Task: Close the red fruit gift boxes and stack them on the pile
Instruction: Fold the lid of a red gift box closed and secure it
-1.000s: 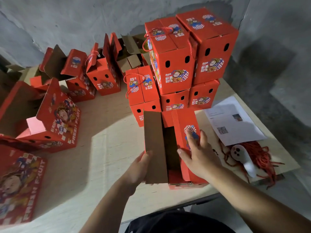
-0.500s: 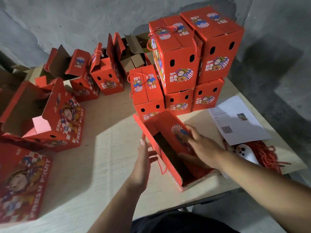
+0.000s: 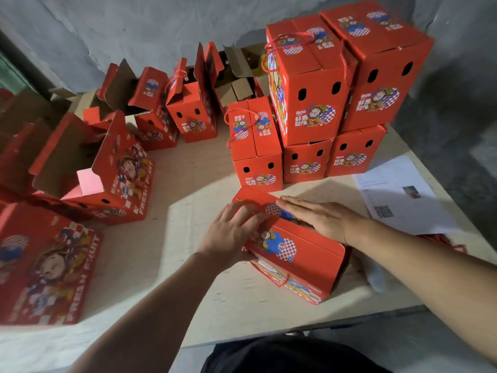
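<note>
A red fruit gift box [image 3: 301, 251] lies near the front of the table with both top flaps folded down and a red cord handle hanging at its near side. My left hand [image 3: 234, 232] presses the left flap with spread, slightly bent fingers. On the right flap my right hand [image 3: 320, 218] lies flat with straight fingers. Just behind stands the pile of closed red boxes [image 3: 314, 103], two layers high, with a single closed box [image 3: 256, 146] at its left.
Several open red boxes [image 3: 107, 168] stand at the left and back left, and a flat one [image 3: 45, 267] lies at the near left. A white printed sheet [image 3: 398, 195] and red cords [image 3: 451, 243] lie right. The table's front edge [image 3: 295, 332] is close.
The box's flaps stood open before; now both are folded down. My left hand moved from the box's side onto its top, and my right hand flattened on the right flap.
</note>
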The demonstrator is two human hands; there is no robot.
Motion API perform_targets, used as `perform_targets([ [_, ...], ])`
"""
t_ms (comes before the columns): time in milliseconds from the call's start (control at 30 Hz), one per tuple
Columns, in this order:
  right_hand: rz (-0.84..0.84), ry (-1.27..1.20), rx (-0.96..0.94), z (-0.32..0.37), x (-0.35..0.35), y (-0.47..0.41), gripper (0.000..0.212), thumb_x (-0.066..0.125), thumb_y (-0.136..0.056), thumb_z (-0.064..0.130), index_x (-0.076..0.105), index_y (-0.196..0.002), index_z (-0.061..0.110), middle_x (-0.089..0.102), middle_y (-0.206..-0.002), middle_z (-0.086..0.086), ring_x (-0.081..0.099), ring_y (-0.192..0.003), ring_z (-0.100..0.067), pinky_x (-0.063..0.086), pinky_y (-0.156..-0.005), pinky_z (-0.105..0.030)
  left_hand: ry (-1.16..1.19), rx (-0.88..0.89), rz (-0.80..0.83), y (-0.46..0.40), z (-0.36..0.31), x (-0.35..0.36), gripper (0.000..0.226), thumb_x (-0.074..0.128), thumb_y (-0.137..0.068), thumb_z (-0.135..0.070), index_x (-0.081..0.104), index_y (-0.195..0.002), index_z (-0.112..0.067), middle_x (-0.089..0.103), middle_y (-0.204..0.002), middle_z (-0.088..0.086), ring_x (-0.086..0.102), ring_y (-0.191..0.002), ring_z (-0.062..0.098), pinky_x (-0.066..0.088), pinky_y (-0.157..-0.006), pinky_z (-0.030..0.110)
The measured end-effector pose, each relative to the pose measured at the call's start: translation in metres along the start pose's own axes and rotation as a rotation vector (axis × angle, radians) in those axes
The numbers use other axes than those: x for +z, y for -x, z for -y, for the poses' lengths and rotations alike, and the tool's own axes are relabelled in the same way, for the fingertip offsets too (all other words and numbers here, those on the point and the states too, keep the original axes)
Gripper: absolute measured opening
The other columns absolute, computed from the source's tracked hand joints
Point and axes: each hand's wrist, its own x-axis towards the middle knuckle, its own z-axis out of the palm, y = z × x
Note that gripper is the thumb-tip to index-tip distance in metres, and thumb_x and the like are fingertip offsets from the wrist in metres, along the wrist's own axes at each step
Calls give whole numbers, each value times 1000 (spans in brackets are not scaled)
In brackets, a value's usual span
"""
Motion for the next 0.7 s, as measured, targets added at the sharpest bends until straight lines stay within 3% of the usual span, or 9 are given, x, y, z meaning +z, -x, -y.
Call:
perform_targets([
  [100,-136,17,-3,1,5,-1,64,48,-108,11,24,-163,34,19,-169,17,37,-151,-17,44,-115,-44,-21,-25,40,-3,2,-1,110,95,-43,-63,56,-140,-29,55,-143,-4,52,-126,29,51,-104,46],
  [200,-307,-47,-5,0,9,1,46,60,-105,22,54,-151,20,60,-148,1,69,-118,-30,61,-89,-49,-34,-5,2,-1,4,2,105,94,-49,-64,56,-140,-27,55,-145,-3,52,-127,29,53,-103,48],
  [267,-309,-134,71,1,6,4,40,53,-108,27,57,-148,23,69,-135,-1,72,-110,-28,61,-87,-42,-26,34,-32,-1,3,5,108,94,-55,-62,53,-148,-25,53,-149,-1,50,-135,29,48,-111,50],
  [367,-289,-237,149,8,-1,9,41,45,-109,41,57,-146,30,69,-136,3,66,-121,-19,56,-97,-36,-17,61,-27,-4,-1,4,107,93,-59,-60,50,-151,-26,51,-151,0,46,-141,28,42,-117,49],
  [500,-231,-231,183,15,-5,13,57,41,-99,60,55,-148,34,67,-139,7,65,-123,-16,56,-99,-39,-106,56,-2,-13,-1,-5,103,92,-48,-69,59,-136,-27,59,-136,-2,56,-122,27,49,-106,48],
  [700,-241,-120,168,15,-6,15,50,34,-101,51,52,-147,43,76,-122,7,73,-101,-23,60,-82,-41,-292,138,-53,-8,-4,-2,98,80,-43,-85,64,-112,-17,63,-109,3,57,-93,26,47,-90,42],
])
